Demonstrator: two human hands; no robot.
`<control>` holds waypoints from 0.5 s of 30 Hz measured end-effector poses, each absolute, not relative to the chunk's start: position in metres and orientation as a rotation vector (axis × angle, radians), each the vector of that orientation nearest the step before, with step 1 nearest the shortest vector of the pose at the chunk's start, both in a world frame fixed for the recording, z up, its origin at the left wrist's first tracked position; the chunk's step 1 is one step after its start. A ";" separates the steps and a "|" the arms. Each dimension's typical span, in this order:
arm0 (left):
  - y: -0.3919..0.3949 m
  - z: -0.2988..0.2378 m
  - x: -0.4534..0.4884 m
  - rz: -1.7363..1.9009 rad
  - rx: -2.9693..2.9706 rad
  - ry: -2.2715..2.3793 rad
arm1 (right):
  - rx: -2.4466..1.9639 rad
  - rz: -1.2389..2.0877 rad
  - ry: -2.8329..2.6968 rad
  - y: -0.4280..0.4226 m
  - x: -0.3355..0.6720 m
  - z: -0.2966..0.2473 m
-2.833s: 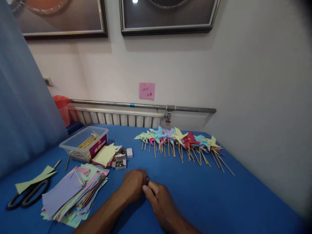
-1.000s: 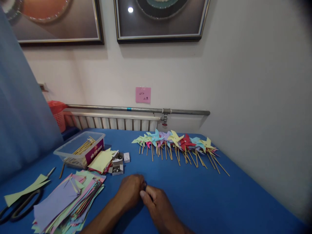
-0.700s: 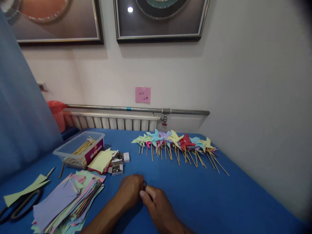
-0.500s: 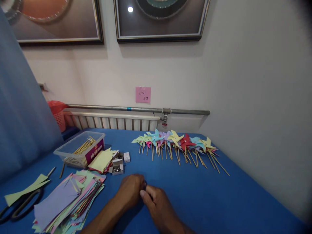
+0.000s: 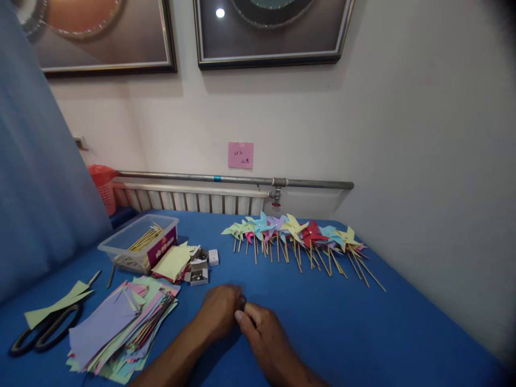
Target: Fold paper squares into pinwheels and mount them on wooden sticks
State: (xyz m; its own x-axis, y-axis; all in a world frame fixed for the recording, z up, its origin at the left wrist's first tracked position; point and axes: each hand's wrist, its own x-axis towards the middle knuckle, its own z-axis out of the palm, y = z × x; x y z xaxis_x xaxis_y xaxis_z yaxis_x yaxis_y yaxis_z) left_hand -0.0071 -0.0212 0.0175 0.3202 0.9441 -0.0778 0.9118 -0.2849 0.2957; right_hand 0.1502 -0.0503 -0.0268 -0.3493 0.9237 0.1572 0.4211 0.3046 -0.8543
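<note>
My left hand is curled into a loose fist on the blue table cover. Against it rests my right hand, its fingers bent in and its thumb towards the left hand. No object shows in either hand, though the palms are turned out of sight. To the left lies a stack of coloured paper sheets with cut slits. Two small boxes of metal pins stand just beyond my left hand. Several paper pinwheels on sticks lie in a row at the back right.
A clear plastic box holds wooden sticks. Beside it are yellow paper squares and a small closed white box. Black-handled scissors lie far left under a green paper piece. Pipes run along the wall behind the table.
The view has shifted slightly, so most things sit a little further right. My hands stay together in the same pose, and nothing on the table has been moved.
</note>
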 end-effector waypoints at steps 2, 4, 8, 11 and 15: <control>-0.022 0.021 -0.006 0.150 2.295 1.677 | -1.198 0.977 -1.905 -0.050 0.150 -0.026; -0.023 0.024 -0.005 0.131 2.291 1.681 | -1.206 0.987 -1.902 -0.050 0.150 -0.026; -0.024 0.025 -0.004 0.133 2.280 1.695 | -1.230 0.970 -1.908 -0.050 0.149 -0.026; -0.024 0.022 -0.006 0.141 2.293 1.685 | -1.237 0.964 -1.913 -0.051 0.149 -0.027; -0.024 0.028 -0.009 0.116 2.342 1.699 | -1.238 0.937 -1.928 -0.051 0.150 -0.027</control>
